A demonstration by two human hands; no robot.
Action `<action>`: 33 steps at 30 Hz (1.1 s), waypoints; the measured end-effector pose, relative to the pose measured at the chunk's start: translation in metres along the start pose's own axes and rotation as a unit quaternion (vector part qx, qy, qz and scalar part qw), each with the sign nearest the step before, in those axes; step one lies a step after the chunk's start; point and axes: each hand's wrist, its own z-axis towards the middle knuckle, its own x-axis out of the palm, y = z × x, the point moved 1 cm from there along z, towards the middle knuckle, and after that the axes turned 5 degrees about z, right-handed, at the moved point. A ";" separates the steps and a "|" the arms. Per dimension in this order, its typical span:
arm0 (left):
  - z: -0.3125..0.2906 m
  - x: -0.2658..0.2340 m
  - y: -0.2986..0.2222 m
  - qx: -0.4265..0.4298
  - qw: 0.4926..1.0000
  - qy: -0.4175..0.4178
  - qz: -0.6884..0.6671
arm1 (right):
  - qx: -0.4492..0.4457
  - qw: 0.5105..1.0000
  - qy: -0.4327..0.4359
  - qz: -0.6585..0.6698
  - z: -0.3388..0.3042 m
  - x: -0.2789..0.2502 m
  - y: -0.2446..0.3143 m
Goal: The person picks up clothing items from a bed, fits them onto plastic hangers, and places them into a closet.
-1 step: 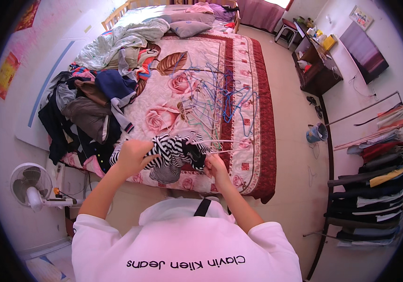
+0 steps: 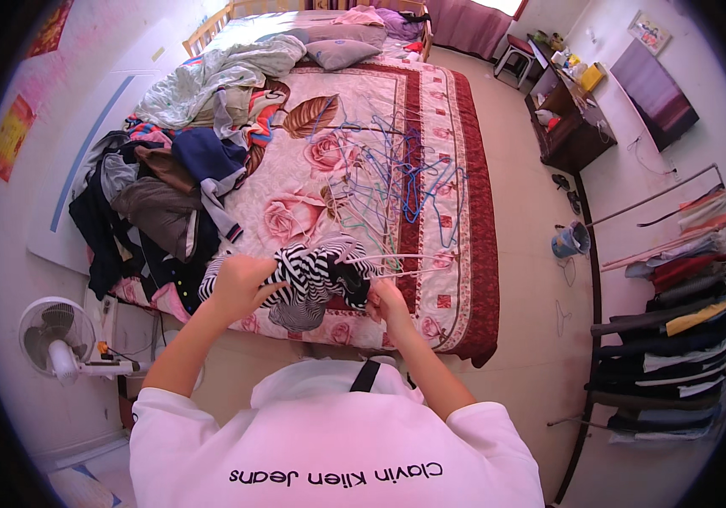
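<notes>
A black-and-white striped garment [image 2: 302, 275], bunched up, is stretched between my hands above the near edge of the bed. My left hand [image 2: 244, 284] is closed on its left side, with the fingers curled over the cloth. My right hand [image 2: 386, 302] is closed at its right end, beside a dark opening in the fabric. A pale pink clothes hanger [image 2: 414, 256] sticks out to the right from the garment, just above my right hand. Whether my right fingers also touch the hanger is hidden.
A tangle of blue, pink and green hangers [image 2: 405, 173] lies on the flowered bedspread [image 2: 282, 212]. Heaped clothes [image 2: 160, 203] cover the bed's left side. A fan [image 2: 58, 330] stands at left. Along the right wall is a loaded clothes rack [image 2: 676, 339], with a blue bin [image 2: 568, 242] nearby.
</notes>
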 end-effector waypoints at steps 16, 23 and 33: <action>-0.063 -0.017 0.087 0.063 0.996 -0.039 -0.059 | 0.054 0.996 0.002 0.071 0.007 0.124 -0.094; -0.074 -0.015 0.099 0.056 0.994 -0.071 -0.063 | -0.025 0.993 -0.056 -0.097 -0.010 0.149 -0.086; -0.090 -0.022 0.094 0.051 0.991 -0.096 -0.074 | -0.075 0.990 -0.111 -0.051 0.043 0.129 -0.131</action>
